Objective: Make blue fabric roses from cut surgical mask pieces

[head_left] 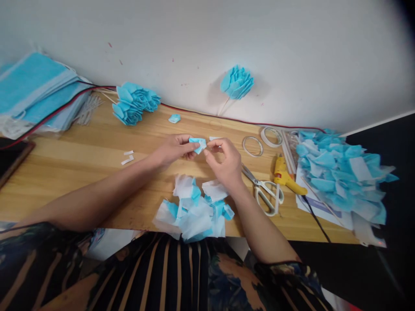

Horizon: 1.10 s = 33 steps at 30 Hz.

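Note:
In the middle of the table, my left hand (177, 149) pinches a small folded piece of light-blue and white mask fabric (200, 146) between thumb and fingers. Close against its right edge is my right hand (223, 157), thumb and forefinger pressed together; whatever they grip is too small to make out. A bit of white strip (214, 138) shows just behind the right fingers. Below the hands lies a loose heap of cut blue and white fabric pieces (196, 216). One small folded blue piece (174, 118) sits farther back.
Scissors (264, 188), a yellow glue gun (285, 175) and tape rolls (271, 137) lie right, before a large petal pile (343, 172). Blue fabric flowers (134, 103) rest back left; another flower (237, 82) leans on the wall. Stacked masks (35, 93) and white scraps (127, 160) lie left.

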Motion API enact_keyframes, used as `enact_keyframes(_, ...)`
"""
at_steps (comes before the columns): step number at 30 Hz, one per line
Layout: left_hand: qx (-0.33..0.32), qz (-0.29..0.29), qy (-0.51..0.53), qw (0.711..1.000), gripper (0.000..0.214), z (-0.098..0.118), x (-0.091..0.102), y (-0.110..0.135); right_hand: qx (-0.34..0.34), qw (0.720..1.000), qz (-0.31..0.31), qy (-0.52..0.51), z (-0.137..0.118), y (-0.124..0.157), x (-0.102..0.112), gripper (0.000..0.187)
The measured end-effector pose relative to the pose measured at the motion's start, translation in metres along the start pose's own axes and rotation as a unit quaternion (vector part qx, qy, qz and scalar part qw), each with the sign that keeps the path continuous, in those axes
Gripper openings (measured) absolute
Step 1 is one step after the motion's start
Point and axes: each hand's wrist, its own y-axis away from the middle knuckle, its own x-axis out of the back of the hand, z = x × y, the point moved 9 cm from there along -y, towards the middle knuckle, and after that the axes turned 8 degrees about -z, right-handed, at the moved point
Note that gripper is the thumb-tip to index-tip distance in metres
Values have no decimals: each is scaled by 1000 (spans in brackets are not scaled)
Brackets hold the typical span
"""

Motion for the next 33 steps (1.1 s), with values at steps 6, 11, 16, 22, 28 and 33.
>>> enact_keyframes(6, 9, -33, -15, 999, 25, -4, -5, -3, 84, 987, 2, 139, -15, 2, 0, 6)
enact_keyframes(11, 12, -39, -27, 999, 24, -4, -6, -2, 47, 995, 6, 83, -8, 1, 2, 9)
enact_keyframes(16, 17, -43, -16, 999, 24, -4, -6, -2, -64, 997, -4, -48, 10, -1, 2, 6)
enact_keyframes(22, 39, -34, 23, 998, 17, -3, -7, 0, 29, 999, -24, 0, -6, -2, 2, 8)
enact_keyframes(28, 47, -41, 58, 996, 13, -4, -10, 0, 154, 980, -39, 121, -24, 2, -3, 12)
enact_keyframes(33, 43, -49, 67, 996, 14, -3, -11, 1, 133, 979, -60, 142, -20, 1, -4, 15)
